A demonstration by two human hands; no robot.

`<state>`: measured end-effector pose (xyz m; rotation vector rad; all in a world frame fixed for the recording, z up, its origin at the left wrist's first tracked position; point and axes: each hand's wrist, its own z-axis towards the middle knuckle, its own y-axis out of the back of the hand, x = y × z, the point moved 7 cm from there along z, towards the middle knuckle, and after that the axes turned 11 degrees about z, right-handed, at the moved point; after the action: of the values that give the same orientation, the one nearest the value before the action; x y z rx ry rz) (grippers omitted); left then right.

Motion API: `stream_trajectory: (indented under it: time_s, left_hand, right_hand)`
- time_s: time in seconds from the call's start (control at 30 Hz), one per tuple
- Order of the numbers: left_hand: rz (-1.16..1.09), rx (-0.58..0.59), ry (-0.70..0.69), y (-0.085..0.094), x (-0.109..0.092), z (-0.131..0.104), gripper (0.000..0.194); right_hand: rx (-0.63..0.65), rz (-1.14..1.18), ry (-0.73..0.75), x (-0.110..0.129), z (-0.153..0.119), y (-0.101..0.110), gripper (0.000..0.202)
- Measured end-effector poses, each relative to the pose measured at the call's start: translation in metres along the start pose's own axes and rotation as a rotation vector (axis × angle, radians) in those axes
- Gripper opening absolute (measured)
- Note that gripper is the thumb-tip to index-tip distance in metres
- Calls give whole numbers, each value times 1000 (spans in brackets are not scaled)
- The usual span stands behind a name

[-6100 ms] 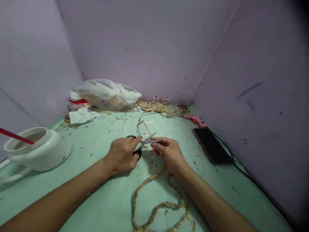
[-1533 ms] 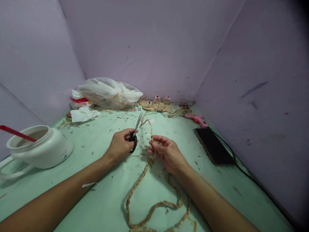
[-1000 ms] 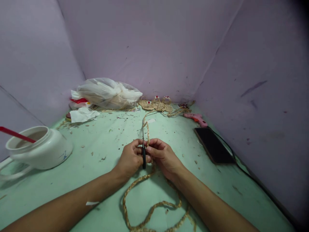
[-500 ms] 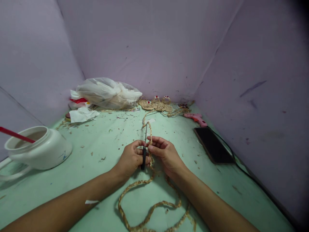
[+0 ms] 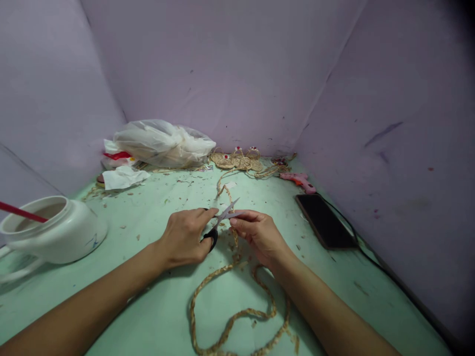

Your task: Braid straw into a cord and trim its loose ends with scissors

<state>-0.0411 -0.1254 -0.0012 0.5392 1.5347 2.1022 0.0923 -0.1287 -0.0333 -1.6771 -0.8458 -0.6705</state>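
Note:
My left hand (image 5: 188,236) grips black-handled scissors (image 5: 224,212), fingers through the loops. The scissor blades are spread apart beside the fingertips of my right hand (image 5: 260,235), with the braided cord near them. My right hand pinches the braided straw-coloured cord (image 5: 234,236) between thumb and fingers. One part of the cord runs from that pinch toward the back of the table. More braid (image 5: 245,312) lies in loose curves between my forearms.
On the green table (image 5: 163,198), a white pot (image 5: 70,230) with a red stick stands left. Plastic bag (image 5: 163,143), tissue (image 5: 124,178) and woven pieces (image 5: 241,162) lie behind. Pink glue gun (image 5: 299,181), phone (image 5: 326,221) and black cable (image 5: 386,271) are right.
My left hand has moved left and turned palm down. The scissors have opened and tilted to the right. The braid near my right hand has shifted, and the camera view has moved slightly.

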Motion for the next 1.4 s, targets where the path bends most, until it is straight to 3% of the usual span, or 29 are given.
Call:
stream_trajectory:
  time_s: [0.43,0.67,1.2,1.4]
  left_hand:
    - [91,32,-54,-4,-2,-1,55]
    - [118,18,-83,-2,0,2,56]
    - [-30,73,-100,-9,1,1,49]
    - [-274,-64,78,0,16,6,36]
  right_hand:
    - [21,-77,38,-1,1,-1,11]
    - [1,-75,-4,-3,1,2,22]
    - [37,-130,26,-2,1,0,11]
    - [12,-36,5,-3,1,-1,27]
